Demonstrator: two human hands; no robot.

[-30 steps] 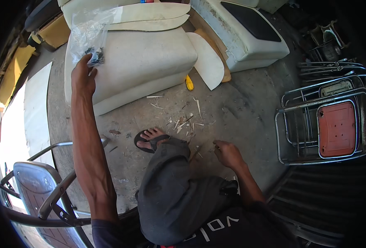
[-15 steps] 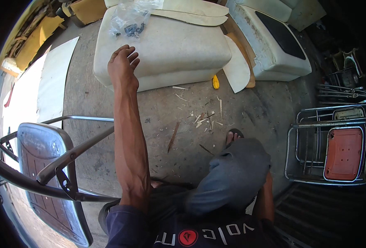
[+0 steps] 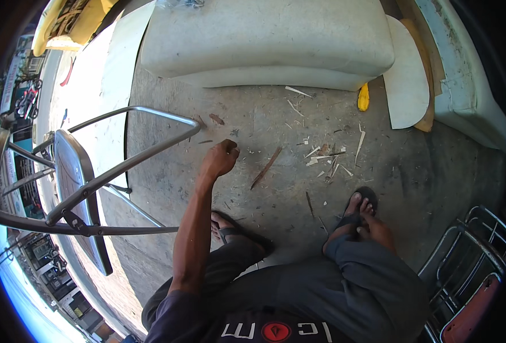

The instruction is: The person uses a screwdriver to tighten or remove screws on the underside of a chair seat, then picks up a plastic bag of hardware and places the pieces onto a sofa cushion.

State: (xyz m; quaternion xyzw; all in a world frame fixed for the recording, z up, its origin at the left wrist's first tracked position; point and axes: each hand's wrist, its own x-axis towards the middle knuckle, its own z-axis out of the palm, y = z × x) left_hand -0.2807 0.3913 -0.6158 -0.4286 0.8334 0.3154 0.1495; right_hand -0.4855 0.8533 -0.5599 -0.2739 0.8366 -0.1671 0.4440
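My left hand (image 3: pixel 221 157) is closed in a loose fist above the concrete floor, just right of a metal-framed folding chair (image 3: pixel 141 154). Whatever its fingers may hold is hidden. My right hand (image 3: pixel 377 231) hangs beside my right knee, above the sandalled foot, with its fingers bent inward; I cannot make out anything in them. The chair lies tipped at the left, its tubular frame reaching toward my left forearm. Part of a clear plastic bag (image 3: pixel 181 3) shows at the top edge, on a white upholstered block (image 3: pixel 270 43).
Wood splinters and pale scraps (image 3: pixel 327 157) litter the floor before my feet. A yellow object (image 3: pixel 363 98) lies by the block's right corner, near a white curved panel (image 3: pixel 404 80). More metal chair frames (image 3: pixel 464 246) stand at right; a white sheet (image 3: pixel 118 63) lies at left.
My left hand has drawn back from near the plastic bag and closed. My right hand has come into view by the knee. The view has shifted, bringing both feet and the street into sight.
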